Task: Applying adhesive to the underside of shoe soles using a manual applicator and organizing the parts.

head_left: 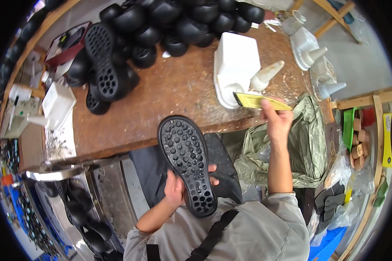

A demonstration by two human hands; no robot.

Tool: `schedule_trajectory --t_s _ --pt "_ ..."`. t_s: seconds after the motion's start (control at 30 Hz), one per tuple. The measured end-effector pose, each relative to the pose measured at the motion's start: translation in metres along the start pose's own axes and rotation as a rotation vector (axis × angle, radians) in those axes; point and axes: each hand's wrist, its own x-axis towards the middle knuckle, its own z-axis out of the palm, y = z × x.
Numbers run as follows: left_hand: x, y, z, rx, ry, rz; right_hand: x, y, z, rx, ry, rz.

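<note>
My left hand (175, 188) is wrapped round a black shoe sole (185, 152), tilted over my lap, its studded, hollowed face toward me. Parts of that face look wet and shiny. In my right hand (278, 122) is a flat yellow brush (252, 101) with short dark bristles, pinched near its far end. The bristles are over or at the dish of a white plastic glue pot (237, 56); whether they touch it I cannot tell. Beside this pot lies a stained cone-shaped nozzle (268, 75).
Black shoes (176, 24) are heaped along the back of the brown workbench (170, 82). Another sole (101, 61) leans at the left. More white pots stand left (59, 102) and right (305, 45). A crumpled green sack (307, 143) hangs by my right arm.
</note>
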Motion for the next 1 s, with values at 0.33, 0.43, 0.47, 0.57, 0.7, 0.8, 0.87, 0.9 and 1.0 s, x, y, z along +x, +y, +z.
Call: schedule_trajectory --t_s 0.33,0.43,0.47,0.57,0.7,0.8,0.87,0.9,1.0 --pt "0.026 0.013 -0.001 0.071 0.304 -0.059 0.019 0.031 0.013 -0.521 -0.125 -0.322" --pt "0.033 0.021 0.004 0.073 0.377 -0.082 0.019 0.037 0.014 -0.497 -0.15 -0.275" --pt "0.035 0.023 0.004 0.072 0.379 -0.084 0.019 0.039 0.015 -0.416 -0.138 -0.172" --pt "0.042 0.031 0.003 0.122 0.392 -0.096 0.023 0.033 0.013 -0.203 -0.105 0.067" --pt "0.049 0.04 0.003 0.106 0.378 -0.108 0.028 0.029 0.004 -0.041 -0.071 0.204" --pt "0.049 0.048 0.01 0.117 0.402 -0.105 0.018 0.0 -0.003 -0.048 -0.236 0.245" --pt "0.057 0.053 0.017 0.127 0.415 -0.121 0.002 -0.036 -0.001 0.059 -0.198 0.205" --pt "0.059 0.054 0.022 0.093 0.321 -0.137 -0.007 -0.047 0.004 0.116 -0.22 0.148" --pt "0.062 0.057 0.036 0.075 0.174 -0.159 -0.022 -0.064 0.029 0.159 -0.294 0.044"
